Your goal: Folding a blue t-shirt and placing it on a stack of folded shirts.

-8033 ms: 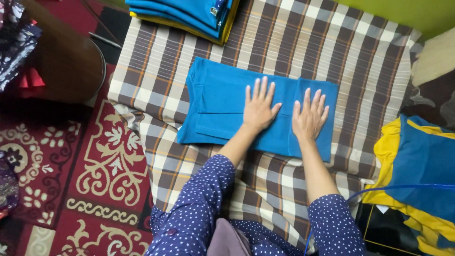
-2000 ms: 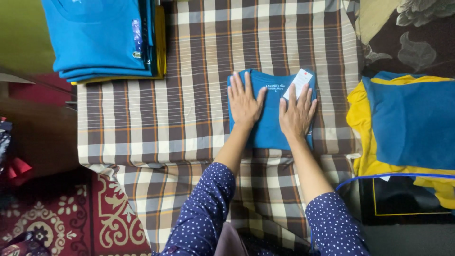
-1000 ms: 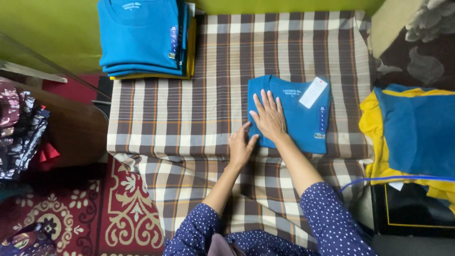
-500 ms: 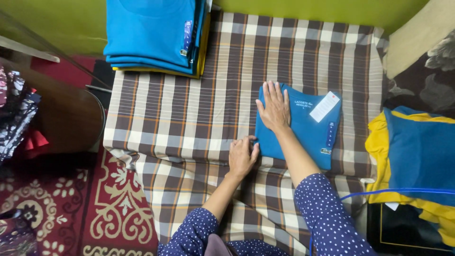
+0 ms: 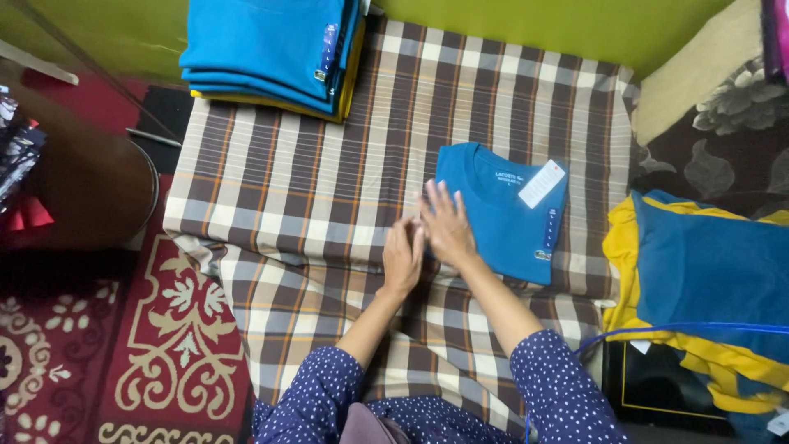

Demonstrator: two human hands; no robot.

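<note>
A folded bright-blue cotton T-shirt (image 5: pixel 501 215), neckline turned away from the wearer of the camera, is shown lying flat on a brown, cream and orange checked cloth (image 5: pixel 329 164) that covers the counter; the shirt lies on the right half of that cloth. A white rectangular paper tag (image 5: pixel 542 183) is seen resting tilted on the upper right part of the shirt, and a narrow dark-blue strip label (image 5: pixel 549 228) runs down just below it. The right hand (image 5: pixel 448 226) is laid palm down with fingers spread wide on the shirt's lower left edge, nothing being gripped. The left hand (image 5: pixel 403 256) is placed flat on the checked cloth just beside that edge, its fingers held together and extended, touching the right hand's thumb side; nothing is held in it either. Both forearms emerge from navy sleeves dotted with white (image 5: pixel 542 395). At the far left corner of the cloth a stack of folded blue shirts with a yellow one at the bottom (image 5: pixel 271 49) is seen, well apart from the hands. To the right, a loose heap of blue and yellow garments (image 5: pixel 707 279) is shown beside the counter. A red patterned carpet (image 5: pixel 123 345) is visible at the lower left.
</note>
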